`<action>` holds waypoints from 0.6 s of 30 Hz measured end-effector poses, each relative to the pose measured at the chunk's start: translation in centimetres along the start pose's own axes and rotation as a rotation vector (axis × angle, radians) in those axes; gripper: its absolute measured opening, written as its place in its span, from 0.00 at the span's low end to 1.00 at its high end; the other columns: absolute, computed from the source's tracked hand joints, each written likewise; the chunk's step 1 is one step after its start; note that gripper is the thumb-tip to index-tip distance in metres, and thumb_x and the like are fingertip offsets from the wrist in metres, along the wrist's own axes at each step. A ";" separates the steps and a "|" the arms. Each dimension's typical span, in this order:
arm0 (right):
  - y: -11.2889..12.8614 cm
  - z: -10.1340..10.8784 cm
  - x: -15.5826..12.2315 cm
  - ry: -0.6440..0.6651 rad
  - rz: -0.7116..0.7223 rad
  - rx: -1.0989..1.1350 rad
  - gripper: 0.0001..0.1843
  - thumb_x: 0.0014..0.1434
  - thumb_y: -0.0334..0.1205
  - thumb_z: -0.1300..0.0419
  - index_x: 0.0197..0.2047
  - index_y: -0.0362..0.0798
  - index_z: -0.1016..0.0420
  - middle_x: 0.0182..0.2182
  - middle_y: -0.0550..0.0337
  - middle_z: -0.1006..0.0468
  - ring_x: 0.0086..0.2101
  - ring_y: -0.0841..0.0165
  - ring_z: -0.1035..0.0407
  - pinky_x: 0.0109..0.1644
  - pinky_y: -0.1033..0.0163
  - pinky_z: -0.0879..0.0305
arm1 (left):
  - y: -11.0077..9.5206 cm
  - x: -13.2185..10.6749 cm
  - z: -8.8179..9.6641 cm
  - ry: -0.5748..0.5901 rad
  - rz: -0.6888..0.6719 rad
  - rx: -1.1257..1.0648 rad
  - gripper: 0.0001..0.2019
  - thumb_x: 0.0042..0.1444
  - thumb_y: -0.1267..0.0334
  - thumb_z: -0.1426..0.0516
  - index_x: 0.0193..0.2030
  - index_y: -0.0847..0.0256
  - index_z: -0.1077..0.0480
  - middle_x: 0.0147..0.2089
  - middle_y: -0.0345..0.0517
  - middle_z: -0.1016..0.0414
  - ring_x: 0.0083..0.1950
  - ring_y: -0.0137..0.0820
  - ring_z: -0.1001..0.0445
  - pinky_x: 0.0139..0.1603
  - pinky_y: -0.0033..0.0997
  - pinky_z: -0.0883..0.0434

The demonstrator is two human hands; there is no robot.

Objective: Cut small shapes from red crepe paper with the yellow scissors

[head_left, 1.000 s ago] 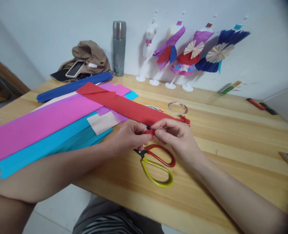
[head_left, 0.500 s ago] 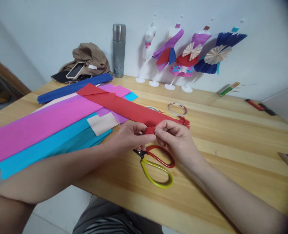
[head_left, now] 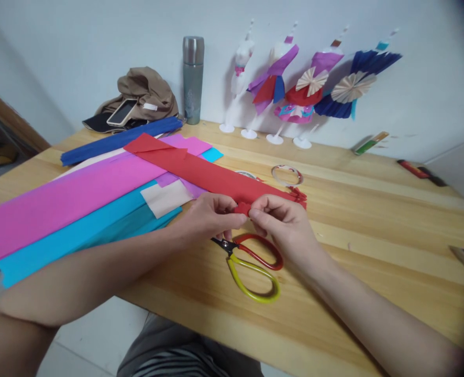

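Between my two hands is a small piece of red crepe paper (head_left: 242,208). My left hand (head_left: 212,213) pinches its left side with thumb and fingers. On its right side, the thumb and forefinger of my right hand (head_left: 281,217) are closed. A pair of scissors (head_left: 254,269) with one red and one yellow handle lies on the table just below my hands; its blades are partly hidden by my left hand. Behind my hands stretches a long folded strip of red crepe paper (head_left: 216,175), with small red scraps (head_left: 297,193) at its right end.
Pink (head_left: 78,196), blue (head_left: 39,262) and teal paper lie to the left. Two tape rolls, one a clear ring (head_left: 287,175), sit beyond my hands. Along the wall stand a flask (head_left: 193,81) and several small dress forms (head_left: 269,84). A cap and phone (head_left: 122,112) lie back left.
My left fingers have shifted slightly on the small red piece, and a little more of it shows. My right hand keeps its pinch. The whole view has moved very slightly.
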State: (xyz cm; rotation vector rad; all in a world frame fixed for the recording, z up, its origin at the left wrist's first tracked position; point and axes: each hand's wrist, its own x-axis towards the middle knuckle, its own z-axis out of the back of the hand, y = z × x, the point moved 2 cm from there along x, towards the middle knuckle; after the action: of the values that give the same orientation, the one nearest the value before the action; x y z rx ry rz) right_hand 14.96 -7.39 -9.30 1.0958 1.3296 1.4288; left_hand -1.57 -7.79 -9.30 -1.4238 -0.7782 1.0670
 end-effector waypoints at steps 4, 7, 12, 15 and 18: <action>-0.8 0.0 0.1 -0.055 -0.029 0.142 0.13 0.51 0.44 0.31 0.25 0.48 0.28 0.13 0.69 0.35 0.17 0.74 0.46 0.23 0.65 0.54 | -0.2 0.1 -0.3 -0.007 0.023 -0.068 0.10 0.46 0.59 0.36 0.30 0.64 0.28 0.20 0.37 0.29 0.21 0.23 0.31 0.23 0.21 0.35; -1.2 -0.3 0.0 -0.093 -0.029 0.183 0.14 0.50 0.46 0.29 0.25 0.48 0.28 0.14 0.68 0.34 0.17 0.75 0.46 0.22 0.66 0.52 | -0.1 0.1 -0.4 -0.051 0.019 -0.150 0.12 0.45 0.60 0.34 0.32 0.64 0.28 0.21 0.36 0.28 0.22 0.22 0.31 0.23 0.20 0.35; -1.7 -0.8 -0.4 -0.089 -0.015 0.174 0.15 0.52 0.47 0.30 0.26 0.48 0.29 0.14 0.69 0.35 0.17 0.75 0.46 0.22 0.67 0.53 | 0.1 0.1 -0.3 -0.096 -0.009 -0.242 0.11 0.47 0.59 0.34 0.32 0.64 0.29 0.18 0.36 0.29 0.19 0.22 0.33 0.22 0.21 0.36; -1.8 -0.8 -0.5 -0.060 -0.006 0.152 0.13 0.53 0.45 0.32 0.27 0.48 0.29 0.15 0.69 0.35 0.17 0.75 0.47 0.22 0.66 0.53 | 0.1 0.0 -0.2 -0.105 -0.031 -0.238 0.09 0.48 0.62 0.36 0.29 0.64 0.29 0.17 0.36 0.29 0.19 0.21 0.33 0.22 0.20 0.36; -1.2 -0.7 -0.6 -0.005 0.054 0.090 0.08 0.54 0.43 0.33 0.32 0.48 0.26 0.19 0.68 0.33 0.20 0.73 0.43 0.23 0.65 0.50 | 0.1 0.0 -0.2 -0.119 -0.019 -0.183 0.07 0.48 0.64 0.37 0.29 0.64 0.28 0.18 0.35 0.30 0.20 0.21 0.33 0.23 0.19 0.36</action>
State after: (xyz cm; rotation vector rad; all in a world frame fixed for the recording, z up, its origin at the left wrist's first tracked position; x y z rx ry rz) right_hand 14.42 -8.03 -10.51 1.2022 1.3814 1.4155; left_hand -1.38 -7.91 -9.38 -1.5135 -0.9943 1.0955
